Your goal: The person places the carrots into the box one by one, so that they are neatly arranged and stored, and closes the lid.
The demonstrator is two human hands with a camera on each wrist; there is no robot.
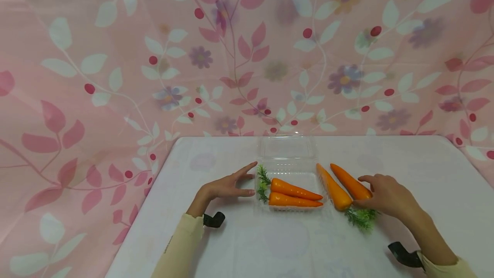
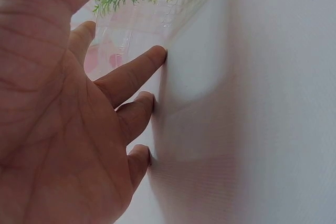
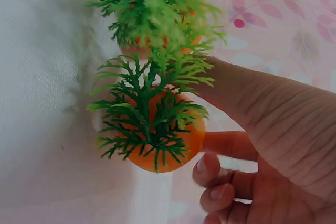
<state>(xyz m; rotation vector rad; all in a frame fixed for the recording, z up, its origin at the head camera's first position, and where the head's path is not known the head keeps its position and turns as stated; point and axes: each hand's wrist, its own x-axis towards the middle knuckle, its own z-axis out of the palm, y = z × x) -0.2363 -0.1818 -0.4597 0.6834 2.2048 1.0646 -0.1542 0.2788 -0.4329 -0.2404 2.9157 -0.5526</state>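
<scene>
Forming the backdrop, a floral cloth [image 1: 270,61] rises behind a white table [image 1: 235,243], on which stands a clear box [image 1: 302,179] with its lid [image 1: 287,147] opened toward the far side. The left hand [image 1: 227,185] has its fingers spread wide at the box's left wall, contact uncertain; the right hand [image 1: 390,196] pinches the outer carrot [image 1: 350,182] between thumb and index finger. The inner carrot [image 1: 335,188] lies between that one and the box, and two carrots [image 1: 292,189] lie side by side inside, tips rightward. Green fronds [image 1: 362,219] crown the thick ends.
</scene>
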